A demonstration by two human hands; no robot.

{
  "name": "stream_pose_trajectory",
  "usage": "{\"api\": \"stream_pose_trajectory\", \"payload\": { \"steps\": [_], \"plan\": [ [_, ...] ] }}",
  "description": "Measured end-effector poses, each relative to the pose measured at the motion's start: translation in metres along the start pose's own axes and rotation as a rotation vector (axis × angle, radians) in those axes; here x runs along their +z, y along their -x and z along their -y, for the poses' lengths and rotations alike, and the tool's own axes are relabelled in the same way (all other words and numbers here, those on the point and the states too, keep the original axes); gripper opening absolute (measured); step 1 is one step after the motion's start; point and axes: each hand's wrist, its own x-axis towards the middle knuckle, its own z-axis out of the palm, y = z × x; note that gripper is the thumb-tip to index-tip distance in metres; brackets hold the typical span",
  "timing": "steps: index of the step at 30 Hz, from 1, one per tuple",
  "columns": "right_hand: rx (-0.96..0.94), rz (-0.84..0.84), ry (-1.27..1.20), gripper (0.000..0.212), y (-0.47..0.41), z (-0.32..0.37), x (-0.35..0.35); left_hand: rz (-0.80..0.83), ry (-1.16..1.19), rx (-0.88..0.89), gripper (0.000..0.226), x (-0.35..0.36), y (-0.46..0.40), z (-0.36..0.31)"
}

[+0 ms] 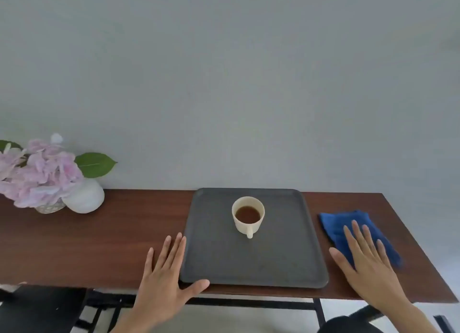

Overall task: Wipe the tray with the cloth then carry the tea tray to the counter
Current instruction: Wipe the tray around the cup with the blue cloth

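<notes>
We're at the very start: our right hand (368,265) lies flat and open on the blue cloth (348,230), just right of the grey tray (286,263). Our left hand (164,275), fingers spread, braces the tray's near left corner. The tea cup (248,217) sits mid-tray, so next we gather the cloth and wipe around it carefully.

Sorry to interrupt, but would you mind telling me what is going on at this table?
A person is about to wipe a dark tray on a wooden table. The right hand lies flat on a folded blue cloth beside the tray, not yet gripping it. The left hand rests open at the tray's left edge, thumb along its near edge. A cup of tea stands on the tray. Flowers sit far left.
</notes>
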Motion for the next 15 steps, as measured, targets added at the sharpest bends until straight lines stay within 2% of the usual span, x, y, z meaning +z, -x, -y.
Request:
{"api": "stream_pose_trajectory", "payload": {
  "steps": [3,6,15],
  "plan": [
    [0.022,0.029,0.077,0.094,-0.005,-0.002,0.008,-0.014,0.004,0.0,0.12,0.003,-0.004,0.003],
    [0.014,-0.049,0.094,0.092,-0.002,0.003,0.014,-0.043,-0.003,0.019,0.12,0.011,-0.007,0.007],
    [0.043,-0.142,-0.03,0.063,-0.007,0.007,0.015,-0.009,0.008,0.013,0.12,0.013,-0.009,0.008]
  ]
}}
